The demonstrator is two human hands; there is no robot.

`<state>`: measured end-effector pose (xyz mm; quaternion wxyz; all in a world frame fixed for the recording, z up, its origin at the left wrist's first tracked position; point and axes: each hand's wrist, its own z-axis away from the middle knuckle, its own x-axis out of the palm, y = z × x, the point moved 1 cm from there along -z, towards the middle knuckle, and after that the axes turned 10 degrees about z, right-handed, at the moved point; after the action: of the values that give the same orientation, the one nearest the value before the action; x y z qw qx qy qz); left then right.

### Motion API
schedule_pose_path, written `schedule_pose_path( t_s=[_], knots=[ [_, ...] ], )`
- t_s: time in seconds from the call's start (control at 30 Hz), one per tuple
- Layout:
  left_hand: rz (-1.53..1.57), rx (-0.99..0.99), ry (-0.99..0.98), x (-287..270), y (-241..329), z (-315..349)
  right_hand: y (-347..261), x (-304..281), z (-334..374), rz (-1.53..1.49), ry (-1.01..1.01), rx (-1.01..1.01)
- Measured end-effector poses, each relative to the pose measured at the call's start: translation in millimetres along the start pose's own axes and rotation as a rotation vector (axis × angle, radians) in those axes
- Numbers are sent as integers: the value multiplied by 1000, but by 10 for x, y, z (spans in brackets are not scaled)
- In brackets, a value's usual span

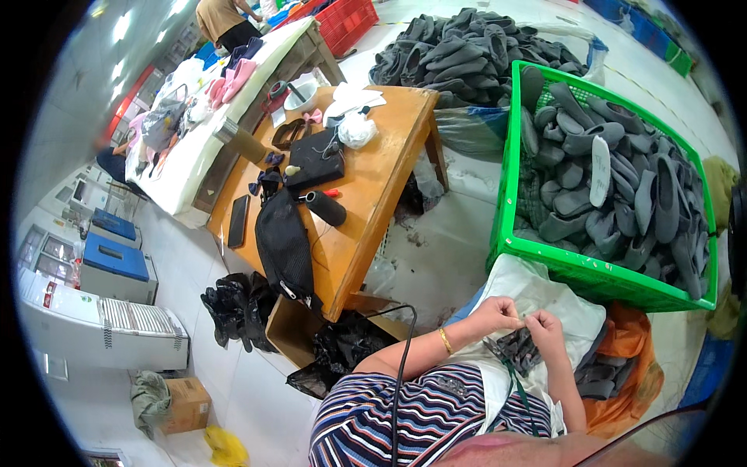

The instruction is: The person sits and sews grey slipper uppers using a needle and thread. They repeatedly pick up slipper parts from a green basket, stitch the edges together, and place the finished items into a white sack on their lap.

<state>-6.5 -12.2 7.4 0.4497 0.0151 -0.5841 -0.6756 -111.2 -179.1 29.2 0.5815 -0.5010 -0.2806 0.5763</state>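
My left hand (498,314), below a gold bracelet (444,341), is closed in a pinch, its fingertips close to those of my right hand (545,332). The right hand is also closed in a pinch. What lies between the fingertips is too small to make out. Just under the hands, a bunched dark grey piece (517,345) lies on the white cloth (572,309) over my lap. A dark green cord (514,381) hangs down my front beside it.
A green crate (595,270) of grey slippers stands ahead on the right, with a slipper heap (475,58) behind. At left, a wooden table (381,179) bears a black bag (282,241) and a phone (239,221). An orange sack (634,373) sits at my right.
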Motion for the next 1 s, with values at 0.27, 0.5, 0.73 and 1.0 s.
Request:
schedule_pose_path(
  t_s=[0.27, 0.5, 0.73, 1.0],
  knots=[
    [154, 15, 1, 43, 64, -11, 31, 44, 9, -468, -131, 150],
    [-72, 1, 26, -50, 68, -58, 33, 7, 11, -469, -37, 152],
    [-397, 244, 73, -57, 124, -48, -37, -50, 65, -418, 82, 106],
    [-449, 222, 134, -81, 121, -46, -133, 1, 166, -325, 202, 52]
  ],
)
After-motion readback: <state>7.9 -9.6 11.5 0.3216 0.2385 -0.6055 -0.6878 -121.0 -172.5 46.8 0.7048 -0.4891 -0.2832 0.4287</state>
